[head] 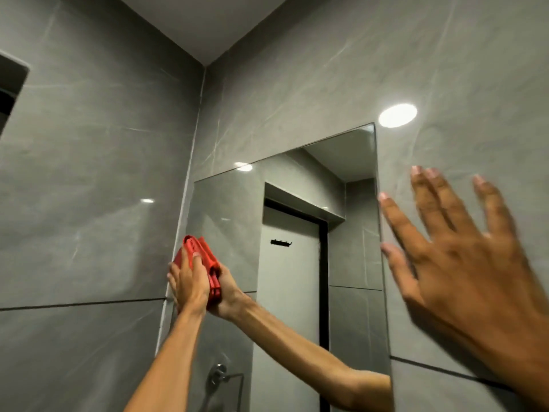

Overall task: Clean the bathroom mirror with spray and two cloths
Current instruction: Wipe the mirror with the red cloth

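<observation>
The bathroom mirror (225, 209) hangs on the grey tiled wall and reflects a door and my arm. My left hand (188, 282) presses a folded red cloth (198, 250) flat against the mirror's left edge, about halfway up. The hand's reflection meets it on the glass. My right hand (463, 257) is raised with fingers spread, close to the camera and blurred, over the wall just right of the mirror's right edge. It holds nothing. No spray bottle or second cloth is in view.
Grey marble-look tiles cover both walls, which meet in a corner (196, 138) left of the mirror. A dark recess (10, 84) is at the far left. The mirror reflects a door (288, 281) with a hook and a chrome wall fitting (218, 376).
</observation>
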Motion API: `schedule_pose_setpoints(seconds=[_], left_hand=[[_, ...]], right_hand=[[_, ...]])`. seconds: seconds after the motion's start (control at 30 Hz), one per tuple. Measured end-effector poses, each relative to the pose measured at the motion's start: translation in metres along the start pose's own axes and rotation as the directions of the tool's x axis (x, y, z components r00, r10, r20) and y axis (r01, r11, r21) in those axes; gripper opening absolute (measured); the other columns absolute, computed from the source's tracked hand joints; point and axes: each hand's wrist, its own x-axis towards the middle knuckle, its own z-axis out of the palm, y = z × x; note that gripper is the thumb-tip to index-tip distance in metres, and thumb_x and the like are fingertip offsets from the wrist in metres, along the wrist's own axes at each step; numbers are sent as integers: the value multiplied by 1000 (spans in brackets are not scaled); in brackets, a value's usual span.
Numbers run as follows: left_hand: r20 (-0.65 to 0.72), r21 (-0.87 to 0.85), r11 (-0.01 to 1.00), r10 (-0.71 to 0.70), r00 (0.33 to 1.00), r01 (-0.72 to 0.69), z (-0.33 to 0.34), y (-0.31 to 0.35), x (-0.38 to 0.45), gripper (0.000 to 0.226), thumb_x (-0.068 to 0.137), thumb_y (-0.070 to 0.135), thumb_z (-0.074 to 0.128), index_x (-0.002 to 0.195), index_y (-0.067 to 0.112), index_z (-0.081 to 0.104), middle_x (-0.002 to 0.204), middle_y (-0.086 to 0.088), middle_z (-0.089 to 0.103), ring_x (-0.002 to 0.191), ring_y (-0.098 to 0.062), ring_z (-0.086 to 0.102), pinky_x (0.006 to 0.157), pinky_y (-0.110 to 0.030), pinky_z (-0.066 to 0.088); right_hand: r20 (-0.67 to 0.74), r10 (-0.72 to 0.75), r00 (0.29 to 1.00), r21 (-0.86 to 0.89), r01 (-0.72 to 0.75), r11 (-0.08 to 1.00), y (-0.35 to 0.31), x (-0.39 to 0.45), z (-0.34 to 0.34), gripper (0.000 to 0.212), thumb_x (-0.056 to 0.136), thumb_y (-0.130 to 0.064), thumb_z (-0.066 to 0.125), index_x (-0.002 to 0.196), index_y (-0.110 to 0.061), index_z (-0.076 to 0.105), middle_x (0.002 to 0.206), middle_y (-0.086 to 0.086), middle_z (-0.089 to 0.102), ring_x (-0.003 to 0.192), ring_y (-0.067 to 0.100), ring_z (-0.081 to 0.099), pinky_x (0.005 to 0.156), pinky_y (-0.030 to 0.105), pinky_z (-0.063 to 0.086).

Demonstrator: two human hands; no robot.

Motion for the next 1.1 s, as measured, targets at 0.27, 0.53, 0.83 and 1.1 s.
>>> schedule_pose_setpoints(seconds=[0.27,0.53,0.83,1.1], left_hand=[[64,-26,954,300,952,-299,23,110,-160,56,103,50,25,157,44,11,171,-4,5,157,-24,6,126,-54,12],[160,-69,491,865,476,-869,42,187,-205,55,100,54,22,154,51,13,171,4,2,158,-17,0,124,-56,19],[85,8,683,728,681,-731,20,77,-54,54,101,46,28,154,40,23,170,-3,16,157,-23,12,125,-54,21],[15,44,999,-33,999,32,-30,-152,-88,53,108,32,29,158,17,21,169,-13,11,157,-26,8,126,-39,6]], right_hand=[[236,-45,971,-31,54,998,6,3,-35,80,93,-66,34,163,-28,26,173,20,15,162,34,17,122,75,8],[233,-55,971,-49,68,996,18,-8,-38,91,82,-71,40,158,-21,40,168,22,28,157,37,29,120,76,22],[55,-37,998,-92,42,995,9,-18,0,91,90,-75,33,165,-25,21,174,23,13,162,39,16,124,72,7],[-124,10,992,13,-9,1000,8,-18,36,89,88,-76,27,165,-39,3,175,15,2,161,19,-14,120,74,25]])
